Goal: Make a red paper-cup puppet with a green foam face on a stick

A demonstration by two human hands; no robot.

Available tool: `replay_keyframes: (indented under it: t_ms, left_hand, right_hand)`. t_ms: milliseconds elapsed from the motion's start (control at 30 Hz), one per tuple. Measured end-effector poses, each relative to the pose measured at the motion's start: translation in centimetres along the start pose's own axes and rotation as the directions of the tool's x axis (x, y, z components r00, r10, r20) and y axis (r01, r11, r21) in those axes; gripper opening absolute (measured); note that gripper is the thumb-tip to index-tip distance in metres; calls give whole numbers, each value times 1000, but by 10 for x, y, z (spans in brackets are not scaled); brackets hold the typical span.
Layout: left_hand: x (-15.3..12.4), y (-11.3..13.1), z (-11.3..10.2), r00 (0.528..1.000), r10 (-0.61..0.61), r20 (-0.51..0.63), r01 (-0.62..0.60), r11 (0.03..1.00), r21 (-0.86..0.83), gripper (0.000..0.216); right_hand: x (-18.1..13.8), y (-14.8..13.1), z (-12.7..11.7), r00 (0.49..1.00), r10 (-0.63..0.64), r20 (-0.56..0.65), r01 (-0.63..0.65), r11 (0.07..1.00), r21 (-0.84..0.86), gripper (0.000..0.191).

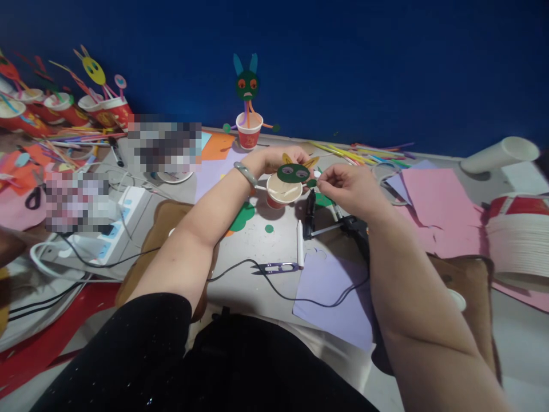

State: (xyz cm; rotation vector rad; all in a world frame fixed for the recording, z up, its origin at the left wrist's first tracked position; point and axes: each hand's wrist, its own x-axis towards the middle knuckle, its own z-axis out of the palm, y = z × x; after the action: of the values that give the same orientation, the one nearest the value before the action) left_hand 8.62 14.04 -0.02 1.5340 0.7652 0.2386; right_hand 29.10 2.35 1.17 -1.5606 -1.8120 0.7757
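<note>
In front of me stands a red and white paper cup (277, 200) bearing a dark green paper face (292, 178) with grey eyes and yellow ears. My left hand (290, 155) curls round behind the face. Its fingertips are mostly hidden, so what they grip does not show. At the cup's right side, my right hand (348, 186) is closed in a pinch at the edge of a small green paper disc (312, 183). A black marker (309, 214) and a white pen (300, 246) lie just below the cup.
Behind stands a finished-looking cup puppet (250, 134). Thread snips (277, 268), a black cable (274, 290) and purple paper (330, 280) lie nearer me. A power strip (122, 223) and several cup puppets are left; pink paper (444, 200) and stacked cups (518, 240) are right.
</note>
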Motion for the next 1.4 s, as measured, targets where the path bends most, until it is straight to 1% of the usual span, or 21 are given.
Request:
replay_keyframes:
  t_ms: [100,300,433,567,733,800,1067,1200,1400]
  left_hand:
    - [1,0,-1,1000,-3,5,3,1000,-12,18]
    - [3,1,-5,989,63,133,-64,998,3,13]
    - [2,2,-7,981,82,175,-86,996,17,10]
    - [1,2,-5,983,84,165,-90,996,26,9]
    - [0,4,-3,978,99,183,-104,994,20,11]
    - [-1,5,-2,979,85,185,-91,995,28,12]
    - [-5,8,2,986,55,159,-68,994,80,13]
    - [-5,11,3,993,54,107,-69,988,141,16]
    - [-8,14,5,993,64,102,-81,980,180,24]
  right_hand:
    - [1,3,1,1000,-8,-15,8,1000,-9,18]
    - [1,1,1,999,-11,-30,10,999,-33,11]
    - [-1,-2,0,999,-20,-38,17,996,-82,10]
    - [-3,-4,-1,999,-29,-44,24,992,-120,13]
    - [-4,-4,0,998,-26,-57,18,991,-133,15]
    - [-5,-3,1,998,-32,-60,24,991,-134,15]
    - [-3,2,3,991,-100,-86,83,980,-180,8]
    - [-3,3,1,991,-104,-87,87,979,-183,4]
    - [-5,2,-2,991,-101,-88,83,979,-188,14]
